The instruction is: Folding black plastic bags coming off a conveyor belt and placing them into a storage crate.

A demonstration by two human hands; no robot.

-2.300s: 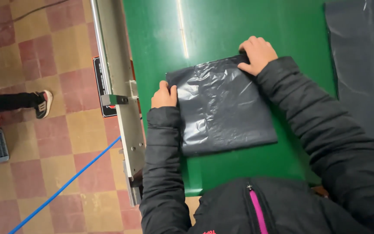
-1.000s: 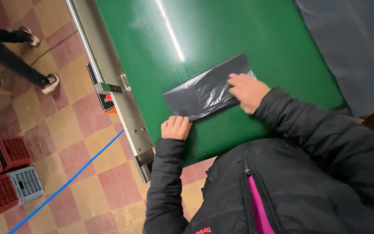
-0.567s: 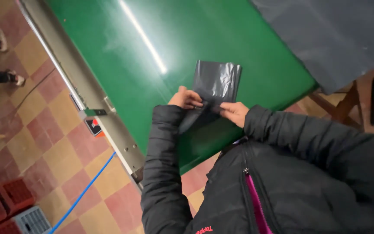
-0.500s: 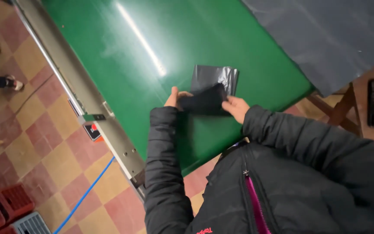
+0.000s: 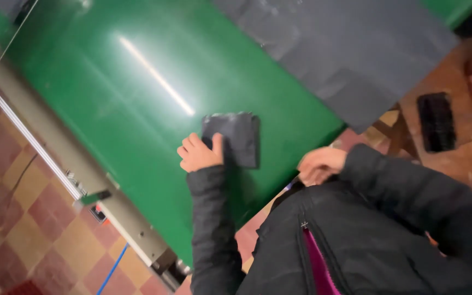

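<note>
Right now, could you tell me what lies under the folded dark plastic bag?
The folded bag rests on the green table; the left hand presses its edge. Anything beneath it is hidden.

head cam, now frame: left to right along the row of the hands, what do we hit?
Checkered floor → metal table edge rail → green table top → left hand → folded dark plastic bag → right hand → dark vent grille in the floor.

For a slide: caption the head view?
Left hand presses folded dark plastic bag on green table; right hand off it.
</note>
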